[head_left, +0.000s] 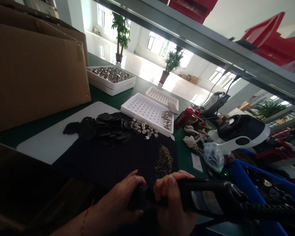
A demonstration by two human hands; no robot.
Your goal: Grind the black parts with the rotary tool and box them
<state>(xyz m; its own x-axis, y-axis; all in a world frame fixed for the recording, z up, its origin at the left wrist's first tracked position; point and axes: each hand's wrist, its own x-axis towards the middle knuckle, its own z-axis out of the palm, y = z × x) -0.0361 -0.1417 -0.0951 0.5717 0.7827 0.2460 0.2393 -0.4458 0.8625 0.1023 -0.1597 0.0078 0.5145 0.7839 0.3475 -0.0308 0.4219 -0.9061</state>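
Note:
My right hand (pixel 172 196) is wrapped round a black electric screwdriver (pixel 211 196) with a label on its side and a thick cord behind. Its front end points left toward my left hand (pixel 124 196). The left fingers are curled round a small dark part (pixel 143 193), whose shape is mostly lost in shadow. Just beyond the right hand lies a pile of tiny brass-coloured screws (pixel 164 160) on a dark cloth (pixel 108 160). Farther back on it are a heap of flat black parts (pixel 108 127) and a pile of short silver metal cylinders (pixel 144 128).
A white tray (pixel 140 105) with square pockets holds several cylinders at its right end. Another white tray (pixel 130 82) is full of them. A large cardboard box (pixel 39 72) stands left. To the right are a red bottle (pixel 184 117), a fan (pixel 243 131) and a blue bin (pixel 243 180).

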